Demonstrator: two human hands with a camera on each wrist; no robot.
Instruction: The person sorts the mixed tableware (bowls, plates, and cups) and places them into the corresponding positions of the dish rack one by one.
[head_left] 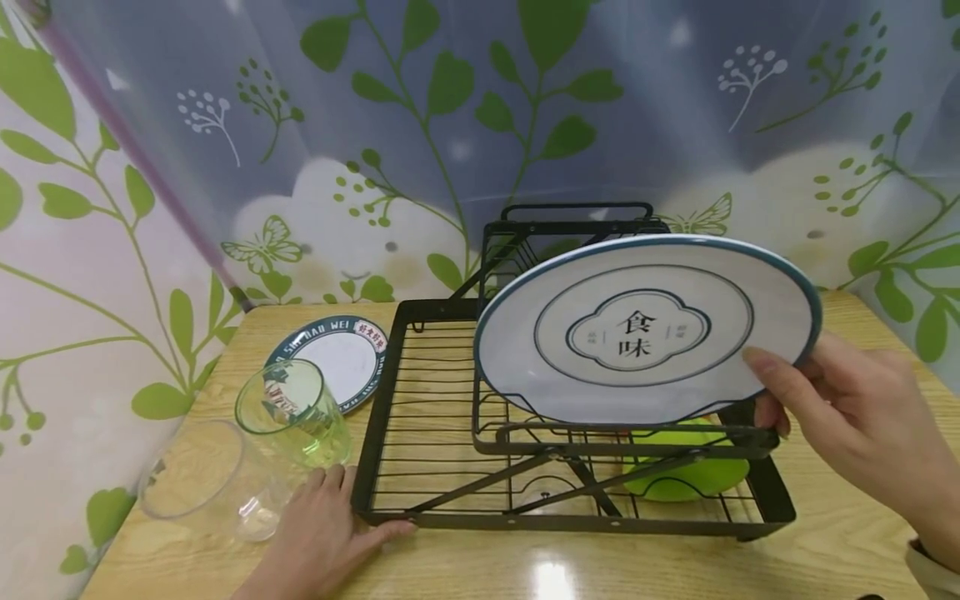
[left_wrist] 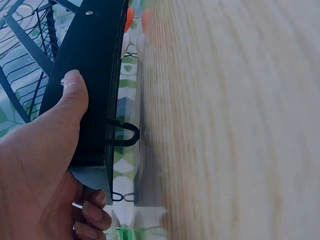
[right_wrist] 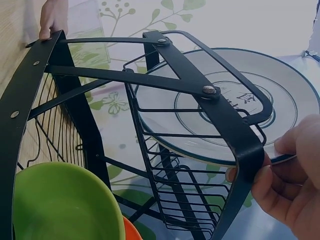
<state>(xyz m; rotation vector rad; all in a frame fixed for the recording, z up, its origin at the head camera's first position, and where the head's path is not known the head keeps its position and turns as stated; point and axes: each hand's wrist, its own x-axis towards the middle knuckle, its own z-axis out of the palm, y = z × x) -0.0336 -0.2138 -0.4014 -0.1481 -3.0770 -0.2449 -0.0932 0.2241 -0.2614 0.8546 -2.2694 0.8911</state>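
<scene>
My right hand (head_left: 862,408) pinches the right edge of a large white plate (head_left: 633,333) with a blue rim and dark characters, thumb on its face. The plate leans over the upper tier of a black folding dish rack (head_left: 570,522), its lower edge at the wires. In the right wrist view, the fingers are right beside the tier's end bar (right_wrist: 250,155). My left hand (head_left: 315,529) grips the rack's front left corner, and the left wrist view shows its thumb (left_wrist: 74,95) on the black side and its other fingers curled around the corner.
Under the upper tier sits a green bowl (right_wrist: 65,200) with an orange piece (right_wrist: 131,231) beside it. Left of the rack are a smaller blue-rimmed plate (head_left: 341,362), a green glass (head_left: 322,433) and a clear glass (head_left: 195,483). A patterned curtain (head_left: 420,167) hangs behind the wooden table (head_left: 465,567).
</scene>
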